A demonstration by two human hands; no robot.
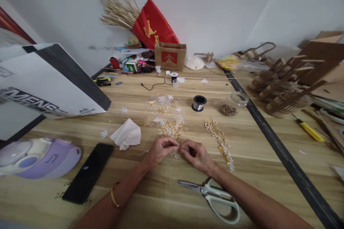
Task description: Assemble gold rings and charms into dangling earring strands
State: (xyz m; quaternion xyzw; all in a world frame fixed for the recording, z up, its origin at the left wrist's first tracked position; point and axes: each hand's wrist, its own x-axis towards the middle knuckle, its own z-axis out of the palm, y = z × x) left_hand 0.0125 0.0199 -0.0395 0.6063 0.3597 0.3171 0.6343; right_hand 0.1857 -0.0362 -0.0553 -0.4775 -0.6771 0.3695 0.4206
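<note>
Near the middle of the wooden table, my left hand (163, 150) pinches a small piece of jewellery (176, 155), with a ring and a clear charm showing below the fingertips. My right hand (196, 154) is closed beside it, thumb and forefinger pressed together; whatever lies between them is too small to make out. A pile of gold and clear beads (170, 128) lies just beyond both hands. To the right rests a bundle of gold and silver chains (220, 143). Scissors (212, 196) with pale green handles lie by my right forearm.
A spool of clear line (199, 103) and a jar of dark beads (233, 104) stand at the back right. On the left are a phone (88, 173), a tissue (126, 134), a purple-and-white device (43, 157) and a large white box (51, 82). Woven baskets (285, 89) stand far right.
</note>
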